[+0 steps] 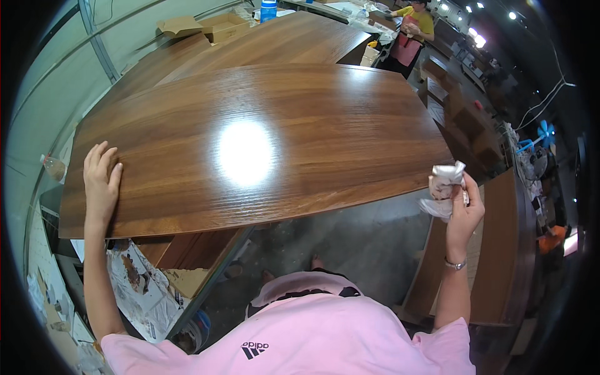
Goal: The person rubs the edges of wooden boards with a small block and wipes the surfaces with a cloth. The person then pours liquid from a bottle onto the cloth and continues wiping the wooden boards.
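Workshop space surrounded the person, with a bare concrete floor (369,237) showing below the near edge of a large glossy wooden panel (312,137). That brown panel lay flat in the middle of the view, its long edges bowed by the lens, and a bright patch of lamp glare sat near its centre. The left hand (101,181) lay palm down on the panel's near left corner, fingers stretched out together and flat against the wood. The right hand (464,209) was raised just off the panel's near right corner, not touching it, its fingers curled tight around a crumpled whitish cloth (445,187) that stuck out above and to the left of the fist. A metal watch (455,265) circled that wrist.

Beyond the panel, a second wooden tabletop (275,40) of the same colour stretched away toward the far side. An open cardboard box (215,26) rested at its far left, with a blue bottle (268,9) just right of it. Farther off on the right stood another person in a yellow top and pink apron (409,34). Under the near left corner lay stained newspaper sheets (137,287). More brown boards (500,250) stood on the near right.
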`<state>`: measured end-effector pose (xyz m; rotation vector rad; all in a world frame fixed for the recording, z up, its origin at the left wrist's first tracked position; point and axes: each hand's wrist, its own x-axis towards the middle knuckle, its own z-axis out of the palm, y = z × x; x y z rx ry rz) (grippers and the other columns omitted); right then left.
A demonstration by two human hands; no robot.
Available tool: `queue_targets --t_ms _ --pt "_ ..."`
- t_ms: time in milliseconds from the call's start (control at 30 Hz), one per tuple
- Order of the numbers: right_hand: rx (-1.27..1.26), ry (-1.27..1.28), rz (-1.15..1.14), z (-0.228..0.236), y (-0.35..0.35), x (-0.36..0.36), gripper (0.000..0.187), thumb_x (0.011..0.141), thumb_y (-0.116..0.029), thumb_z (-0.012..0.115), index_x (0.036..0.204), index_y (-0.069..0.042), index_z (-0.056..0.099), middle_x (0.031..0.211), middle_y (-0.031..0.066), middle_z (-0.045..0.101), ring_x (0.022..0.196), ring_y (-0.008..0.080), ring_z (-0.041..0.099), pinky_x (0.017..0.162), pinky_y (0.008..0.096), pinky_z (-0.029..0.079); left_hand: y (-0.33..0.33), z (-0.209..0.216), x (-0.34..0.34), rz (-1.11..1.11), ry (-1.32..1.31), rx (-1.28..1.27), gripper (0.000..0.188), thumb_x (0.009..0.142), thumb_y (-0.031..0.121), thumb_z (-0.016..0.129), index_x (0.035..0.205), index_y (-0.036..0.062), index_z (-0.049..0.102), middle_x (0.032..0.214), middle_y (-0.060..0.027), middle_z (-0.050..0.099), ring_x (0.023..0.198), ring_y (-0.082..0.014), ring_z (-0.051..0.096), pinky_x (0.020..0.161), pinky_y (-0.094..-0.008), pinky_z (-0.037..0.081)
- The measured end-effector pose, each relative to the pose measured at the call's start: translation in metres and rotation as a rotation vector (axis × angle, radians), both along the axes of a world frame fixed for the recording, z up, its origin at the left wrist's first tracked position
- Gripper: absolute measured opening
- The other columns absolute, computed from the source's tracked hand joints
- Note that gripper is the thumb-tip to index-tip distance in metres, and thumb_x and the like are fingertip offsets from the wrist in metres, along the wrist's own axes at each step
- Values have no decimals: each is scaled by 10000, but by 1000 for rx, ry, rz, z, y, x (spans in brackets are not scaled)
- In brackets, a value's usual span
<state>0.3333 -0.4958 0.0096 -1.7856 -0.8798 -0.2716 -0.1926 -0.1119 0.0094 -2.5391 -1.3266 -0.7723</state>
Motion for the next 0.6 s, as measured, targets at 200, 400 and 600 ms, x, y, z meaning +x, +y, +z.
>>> queue_targets --t_ms 200,400,600 --pt "88 119 761 31 92 -118 362 978 -229 644 1218 42 626 1161 144 638 1046 247 628 959 358 479 -150 60 183 -825 -211 -204 740 766 262 830 1368 -34 519 1379 -260 536 1249 -412 553 1047 -490 452" --pt "-71 -572 411 53 95 -39 401 812 -134 765 1173 13 670 1151 200 680 1025 356 656 932 446 501 -150 50 214 -797 -365 -206 510 626 -41 716 1130 38 695 934 -107 663 906 -297 624 775 -420 508" --pt "-338 205 184 -3 28 137 423 974 -219 650 1254 96 615 1112 125 695 985 155 633 885 307 497 -148 60 174 -399 93 86 398 716 11 685 1113 28 685 1024 -117 668 940 -307 595 786 -395 490"
